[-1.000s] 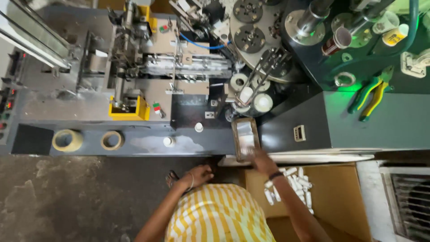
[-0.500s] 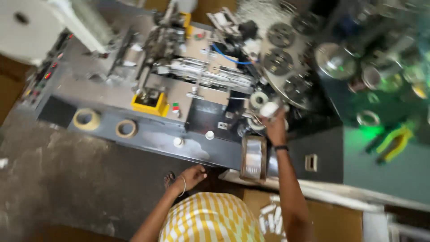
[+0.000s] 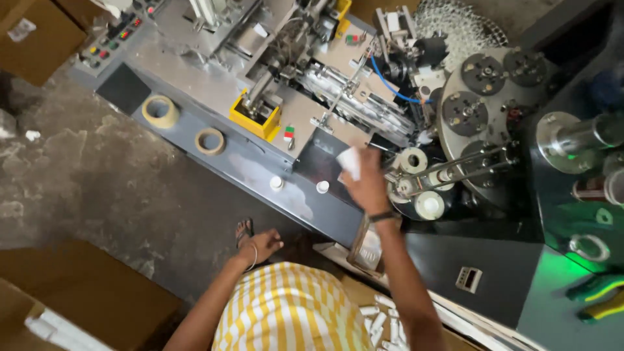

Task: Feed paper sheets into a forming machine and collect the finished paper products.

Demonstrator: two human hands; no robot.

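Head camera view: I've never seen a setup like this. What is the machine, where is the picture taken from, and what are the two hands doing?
The picture comes from a camera on the person's head, looking straight down. Below is a grey industrial machine with a round turntable carrying small white cups. Two tape rolls lie on its ledge. The right hand is raised over the machine, holding a small white paper piece. The left hand hangs low beside the yellow striped shirt, holding nothing visible. A cardboard box of small white pieces sits below.
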